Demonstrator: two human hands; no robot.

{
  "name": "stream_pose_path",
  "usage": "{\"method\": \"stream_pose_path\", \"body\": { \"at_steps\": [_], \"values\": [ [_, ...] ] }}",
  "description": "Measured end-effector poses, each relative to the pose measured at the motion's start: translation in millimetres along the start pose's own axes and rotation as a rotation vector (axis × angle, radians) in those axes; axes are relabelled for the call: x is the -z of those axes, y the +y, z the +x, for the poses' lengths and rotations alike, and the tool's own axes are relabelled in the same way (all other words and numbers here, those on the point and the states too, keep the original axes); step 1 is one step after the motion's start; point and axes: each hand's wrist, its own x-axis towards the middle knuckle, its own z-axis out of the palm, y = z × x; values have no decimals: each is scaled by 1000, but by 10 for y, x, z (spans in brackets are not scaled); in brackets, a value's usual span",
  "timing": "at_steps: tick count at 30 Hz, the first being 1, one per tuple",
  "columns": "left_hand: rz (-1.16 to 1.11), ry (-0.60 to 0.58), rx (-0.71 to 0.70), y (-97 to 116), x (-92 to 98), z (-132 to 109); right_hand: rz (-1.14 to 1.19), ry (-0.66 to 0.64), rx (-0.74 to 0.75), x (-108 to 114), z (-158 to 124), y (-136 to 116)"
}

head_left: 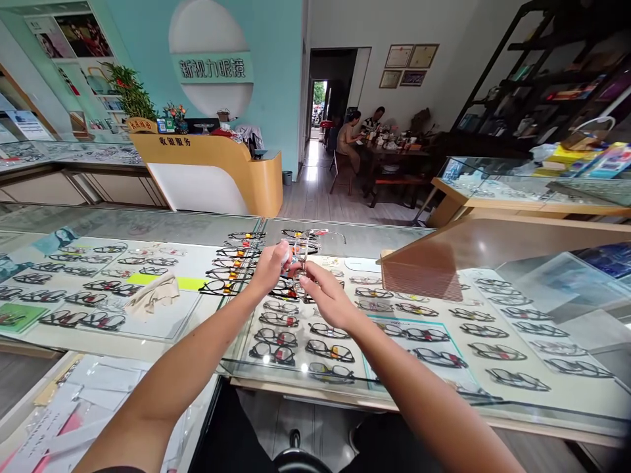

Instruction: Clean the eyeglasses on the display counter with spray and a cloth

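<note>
Above the glass-topped display counter (345, 227), holding up a pair of glasses (304, 244) in front of the body, near the middle of the view. With the right hand (328, 294), pinching the frame low down — bringing thumb and forefinger nearly together on it, leaving only the frame's thin width between them. Keeping the glasses on end, with one temple sticking out to the right above the knuckles. With the left hand (269, 268), curling the fingers tightly into a fist around a small white thing (285, 255), pressing the thumb along its top; showing too little of it to tell what it is. Bringing the left fingertips close beside the frame — impossible to tell whether touching it or not.

Below, leaning over a column of dark-framed glasses (227, 263) and, nearer the body, over more pairs (273, 337) lying in rows. Passing the right forearm above a turquoise-edged sheet (455, 341) and the left above an open drawer (34, 396) holding papers (98, 387). Leaving a tan cloth (156, 293) lying off to the left, partly over a yellow-green strip (190, 283). Facing a wooden reception desk (266, 180) and, farther back, two people (349, 141) at a dark table (389, 152)
</note>
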Motion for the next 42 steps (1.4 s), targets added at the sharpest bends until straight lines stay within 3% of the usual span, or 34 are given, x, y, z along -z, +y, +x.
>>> {"method": "stream_pose_path", "body": {
  "at_steps": [14, 20, 25, 28, 31, 35, 39, 42],
  "values": [
    [23, 66, -12, 59, 21, 2, 82, -29, -24, 4, -3, -28],
    [71, 76, -51, 121, 30, -20, 206, 40, -24, 90, 38, -26],
    [216, 6, -150, 116, -10, -106, 280, 192, -59, 178, 99, 26],
    [321, -64, -152, 94, -45, -150, 277, 208, -72, 178, 114, 40],
    [258, -61, -166, 108, 4, -103, 270, 201, -79, 174, 116, 23],
    [153, 147, -155, 131, 334, 129, 257, 203, -88, 193, 113, 0],
    [218, 594, -71, 1, 929, 444, 262, 204, -85, 206, 110, 15],
    [321, 946, 104, -202, 1422, 625, 279, 213, -87, 205, 108, 45]
  ]
}}
